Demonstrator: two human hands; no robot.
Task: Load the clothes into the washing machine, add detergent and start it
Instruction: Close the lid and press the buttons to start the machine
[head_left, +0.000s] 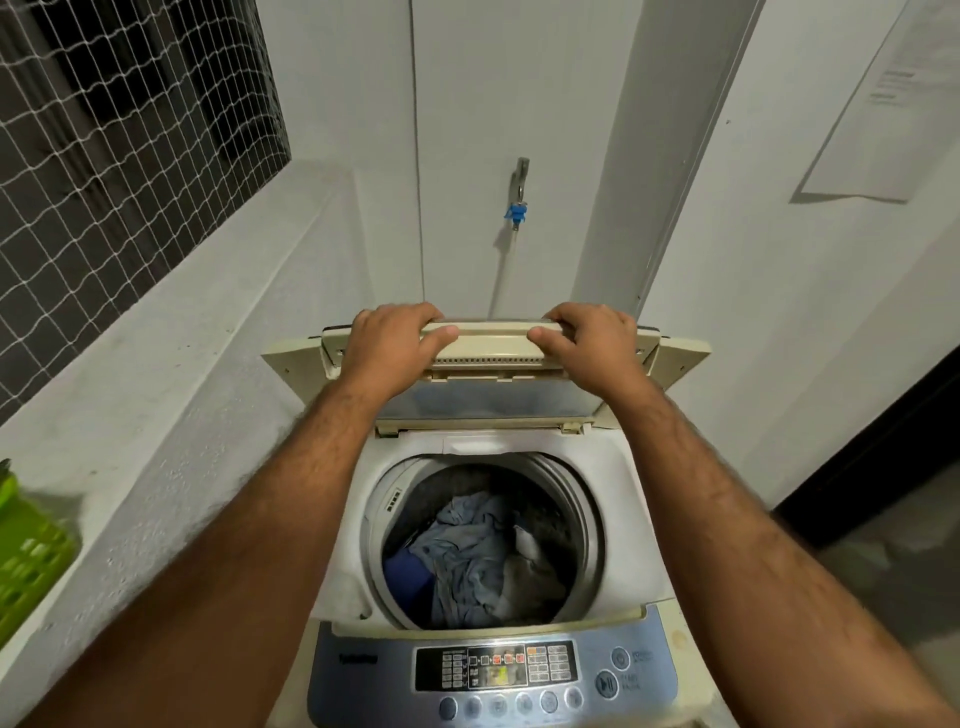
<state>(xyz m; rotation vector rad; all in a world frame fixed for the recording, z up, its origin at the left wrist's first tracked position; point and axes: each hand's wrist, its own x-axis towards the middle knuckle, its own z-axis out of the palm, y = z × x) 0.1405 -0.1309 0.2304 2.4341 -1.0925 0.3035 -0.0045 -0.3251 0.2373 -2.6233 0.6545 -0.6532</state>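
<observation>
both hands (389, 345) (589, 345) grip the raised lid (493, 348).

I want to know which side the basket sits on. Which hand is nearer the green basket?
Left. The left hand grips the folded lid on the side toward the green basket at the left edge; the right hand grips the lid further away.

Two bare, hairy forearms, no sleeves, watch or rings; left grip (387, 345), right grip (589, 345).
</observation>
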